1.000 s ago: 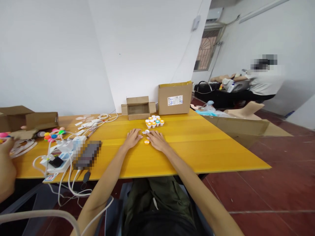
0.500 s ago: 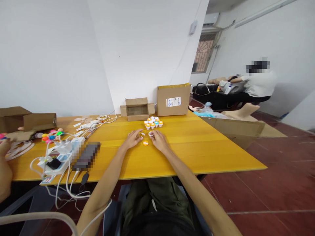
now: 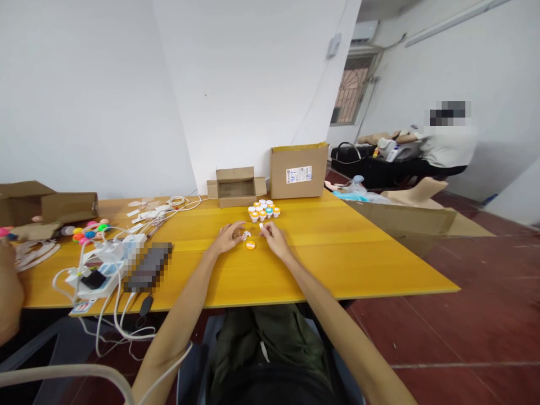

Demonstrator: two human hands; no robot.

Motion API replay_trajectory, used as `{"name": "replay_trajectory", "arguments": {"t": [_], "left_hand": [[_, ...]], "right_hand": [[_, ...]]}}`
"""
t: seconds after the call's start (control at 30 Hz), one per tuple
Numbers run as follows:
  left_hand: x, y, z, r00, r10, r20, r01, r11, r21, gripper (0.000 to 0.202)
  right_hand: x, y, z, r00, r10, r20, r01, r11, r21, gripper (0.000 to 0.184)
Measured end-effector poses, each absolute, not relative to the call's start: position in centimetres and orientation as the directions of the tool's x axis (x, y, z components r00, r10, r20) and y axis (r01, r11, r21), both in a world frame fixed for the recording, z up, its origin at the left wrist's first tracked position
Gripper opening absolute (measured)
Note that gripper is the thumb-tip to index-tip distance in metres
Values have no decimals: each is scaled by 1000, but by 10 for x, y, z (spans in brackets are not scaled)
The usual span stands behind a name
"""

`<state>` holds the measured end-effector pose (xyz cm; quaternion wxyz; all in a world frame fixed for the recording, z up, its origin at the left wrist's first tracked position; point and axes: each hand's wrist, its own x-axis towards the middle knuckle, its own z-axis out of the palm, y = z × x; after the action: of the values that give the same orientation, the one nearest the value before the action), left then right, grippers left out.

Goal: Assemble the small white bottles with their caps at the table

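Note:
My left hand (image 3: 228, 238) rests on the yellow table with its fingers curved and apart. Beside its thumb lies a small heap of white, speckled bits (image 3: 246, 235), too small to name. My right hand (image 3: 275, 241) pinches a small white piece (image 3: 261, 226) between thumb and fingers. Between the hands, nearer to me, an orange-rimmed round cap-like piece (image 3: 250, 245) lies on the table, with something pale in its middle. Just beyond the hands stands a cluster of small white pieces with round orange, white and teal tops (image 3: 265, 210).
An open cardboard box (image 3: 237, 194) and a taller labelled carton (image 3: 298, 174) stand against the wall. Left are a dark phone-like object (image 3: 148, 266), a power strip with cables (image 3: 103, 278) and colourful balls (image 3: 89, 232). Another person's arm (image 3: 9, 292) reaches in; someone sits far right.
The white piece in my right hand has turned; its round face showed before, now a narrow side. The white bits beside my left hand now lie together nearer the orange-rimmed piece.

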<state>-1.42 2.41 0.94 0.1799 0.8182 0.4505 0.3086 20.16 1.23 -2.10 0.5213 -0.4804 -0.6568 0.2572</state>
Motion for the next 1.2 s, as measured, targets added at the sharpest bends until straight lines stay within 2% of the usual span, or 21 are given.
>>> {"name": "replay_trajectory", "arguments": {"t": [0.13, 0.27, 0.47, 0.73, 1.0, 1.1, 1.2], "left_hand": [[-14, 21, 10, 439, 815, 378, 643, -579, 501, 45], [-10, 13, 13, 502, 749, 432, 644, -657, 392, 38], [-5, 10, 16, 566, 744, 354, 685, -664, 299, 31], [-11, 15, 12, 502, 766, 400, 726, -625, 285, 25], [-19, 17, 11, 453, 789, 416, 791, -571, 220, 25], [-19, 17, 10, 442, 787, 431, 789, -569, 232, 25], [-20, 19, 7, 418, 794, 441, 767, -569, 297, 26]], "right_hand": [[202, 17, -25, 0, 901, 433, 245, 420, -874, 30], [204, 19, -26, -10, 895, 447, 203, 439, -875, 34], [205, 18, -22, 27, 910, 415, 135, 408, -903, 39], [202, 11, -14, 104, 953, 284, -84, 293, -953, 42], [201, 7, -8, 88, 981, 175, -377, 195, -906, 46], [200, 6, -8, 65, 985, 160, -446, 172, -878, 41], [201, 7, -8, 38, 988, 153, -481, 152, -863, 35]]}}
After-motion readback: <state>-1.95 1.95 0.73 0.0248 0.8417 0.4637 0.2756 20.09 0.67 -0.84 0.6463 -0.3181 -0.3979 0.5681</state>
